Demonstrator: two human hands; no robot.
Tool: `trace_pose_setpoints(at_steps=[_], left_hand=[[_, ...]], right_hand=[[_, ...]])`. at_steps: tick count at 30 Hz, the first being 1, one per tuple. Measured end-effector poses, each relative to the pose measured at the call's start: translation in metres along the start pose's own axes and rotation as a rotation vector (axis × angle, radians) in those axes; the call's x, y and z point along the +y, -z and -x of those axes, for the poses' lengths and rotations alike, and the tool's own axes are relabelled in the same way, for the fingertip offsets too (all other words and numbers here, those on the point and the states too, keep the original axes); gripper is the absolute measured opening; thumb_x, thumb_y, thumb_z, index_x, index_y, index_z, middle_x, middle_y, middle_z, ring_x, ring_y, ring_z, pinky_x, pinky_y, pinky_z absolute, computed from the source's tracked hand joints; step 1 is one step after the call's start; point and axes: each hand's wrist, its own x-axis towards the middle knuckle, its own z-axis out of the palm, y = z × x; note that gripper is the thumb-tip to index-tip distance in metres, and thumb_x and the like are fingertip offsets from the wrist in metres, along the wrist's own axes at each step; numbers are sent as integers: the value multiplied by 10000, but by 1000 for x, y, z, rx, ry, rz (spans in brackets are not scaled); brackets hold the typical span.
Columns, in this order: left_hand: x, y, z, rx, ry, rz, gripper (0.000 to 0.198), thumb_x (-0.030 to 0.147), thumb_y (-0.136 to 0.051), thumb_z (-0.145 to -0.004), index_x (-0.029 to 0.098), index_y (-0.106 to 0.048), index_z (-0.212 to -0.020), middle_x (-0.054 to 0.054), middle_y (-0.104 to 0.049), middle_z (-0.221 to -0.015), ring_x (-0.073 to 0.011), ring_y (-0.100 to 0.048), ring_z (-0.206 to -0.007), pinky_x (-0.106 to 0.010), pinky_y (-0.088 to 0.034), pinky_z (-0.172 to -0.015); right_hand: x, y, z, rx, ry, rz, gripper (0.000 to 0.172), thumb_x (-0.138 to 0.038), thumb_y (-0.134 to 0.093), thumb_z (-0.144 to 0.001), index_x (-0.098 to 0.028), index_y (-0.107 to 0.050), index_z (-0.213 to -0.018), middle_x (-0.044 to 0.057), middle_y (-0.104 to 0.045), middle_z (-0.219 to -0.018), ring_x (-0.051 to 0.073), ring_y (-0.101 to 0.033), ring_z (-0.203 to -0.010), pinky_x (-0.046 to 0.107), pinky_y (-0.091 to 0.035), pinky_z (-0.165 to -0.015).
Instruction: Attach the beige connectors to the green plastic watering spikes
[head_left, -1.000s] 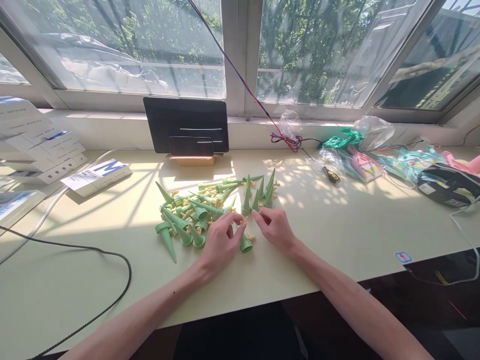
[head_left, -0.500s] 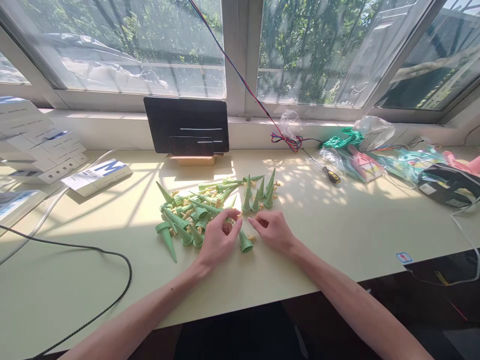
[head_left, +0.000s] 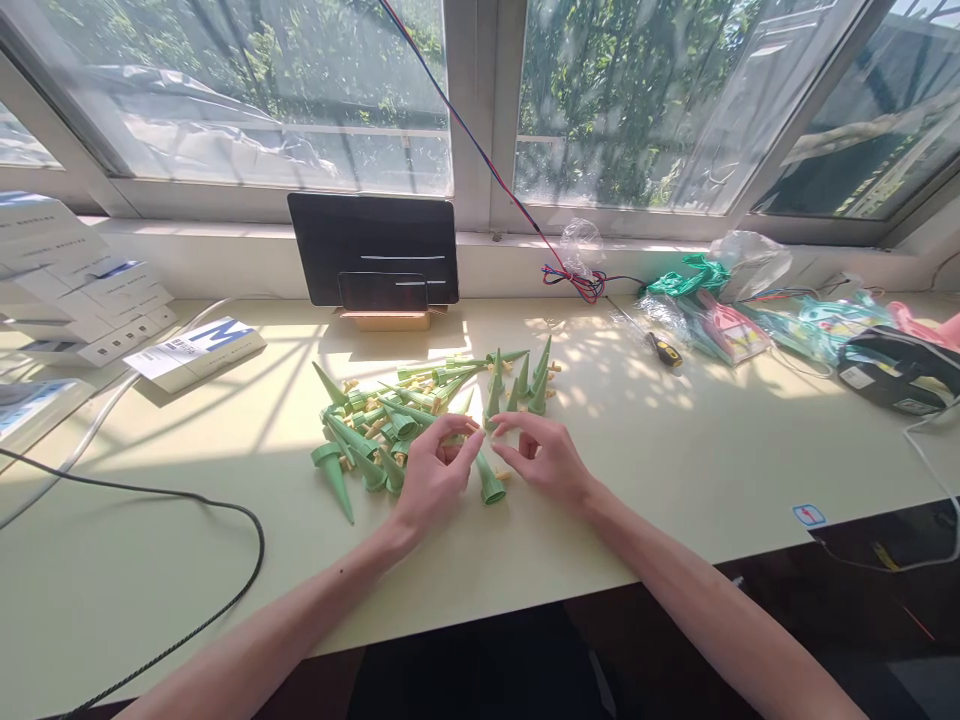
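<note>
"Since a second ago, the right hand (head_left: 546, 460) has shifted slightly toward the left hand (head_left: 437, 470), and its thumb and forefinger have parted."

"How far?"

"Only a narrow gap. Those fingertips are just in front of the upright cones (head_left: 538, 395); whether they touch one is hard to tell."

"And the left hand's fingers?"

"Thumb and forefinger curve nearly together, close to the right hand's fingertips. Whether they hold some small piece cannot be told; it is too tiny to make out."

"Where are the other green cones?"

"Most lie in a loose pile (head_left: 405, 427) on the counter (head_left: 712, 450), beside and beyond the left hand. A lone cone (head_left: 492, 487) lies between the two hands, its wide end toward the person, with a tan peg (head_left: 503, 476) at its side."

"What is around them?"

"Behind the pile, a dark tablet (head_left: 375, 235) leans on a cardboard stand (head_left: 390, 323). A white box (head_left: 196, 355) lies well to the left, near a stack of boxes (head_left: 75, 285). A screwdriver (head_left: 664, 350) rests to the right, near green and pink bundles."
</note>
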Motion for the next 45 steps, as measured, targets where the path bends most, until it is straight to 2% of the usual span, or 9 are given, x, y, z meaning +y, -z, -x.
trace_pose_setpoints(at_steps=[4,11,17,24,33,37,40,45], left_hand=[[-1,1,-1,-42,28,18,237,412,-688,-851,202,-597,-910,57,-505,-622,-35,-356,-372,-182,-284,-349],[-1,1,0,-66,10,-1,222,405,-697,-845,200,-628,-895,25,-556,-770,-23,-368,-425,-184,-280,-372],[1,-1,1,-102,28,-24,234,426,-684,-856,199,-638,-890,36,-524,-655,-46,-380,-449,-177,-260,-396],[1,-2,2,-108,52,-32,259,450,-674,-860,195,-653,-901,33,-524,-649,-50,-397,-451,-177,-279,-396],[0,-3,2,-113,86,-14,285,479,-624,-886,196,-643,-863,64,-390,-510,-67,-337,-414,-194,-246,-388],[0,-3,3,-123,99,-24,289,481,-608,-895,196,-644,-859,65,-372,-502,-72,-333,-419,-196,-240,-394],[1,-2,2,-135,82,-61,269,453,-603,-900,191,-649,-856,47,-446,-558,-73,-368,-449,-199,-275,-416],[2,-3,4,-216,3,-159,256,390,-604,-892,171,-641,-766,4,-581,-696,-83,-457,-517,-214,-332,-475]], right_hand=[[-1,1,0,-8,15,10,248,-279,-672,-881,-215,-663,-1121,35,-706,-930,59,-412,-464,227,-412,-484],[-3,1,-1,-11,60,19,208,-272,-683,-888,-213,-665,-1086,36,-688,-954,56,-417,-472,234,-423,-497],[-3,0,-1,-15,91,22,158,-249,-683,-888,-206,-675,-1040,33,-665,-929,54,-423,-469,234,-423,-496],[-6,-1,-1,-10,91,24,118,-274,-646,-921,-200,-688,-1003,33,-652,-876,69,-450,-494,235,-425,-503],[-9,1,-3,-13,70,31,199,-336,-550,-974,-201,-696,-961,49,-655,-848,97,-461,-527,258,-429,-516],[-8,1,-3,-8,42,1,206,-342,-554,-967,-193,-697,-954,57,-651,-849,112,-507,-578,257,-447,-527],[-7,1,-3,15,-7,-47,197,-342,-570,-954,-188,-693,-951,55,-649,-851,110,-529,-574,254,-458,-515],[-6,3,-4,91,-205,-199,235,-408,-597,-933,-185,-668,-957,25,-645,-790,83,-508,-455,235,-436,-419]])
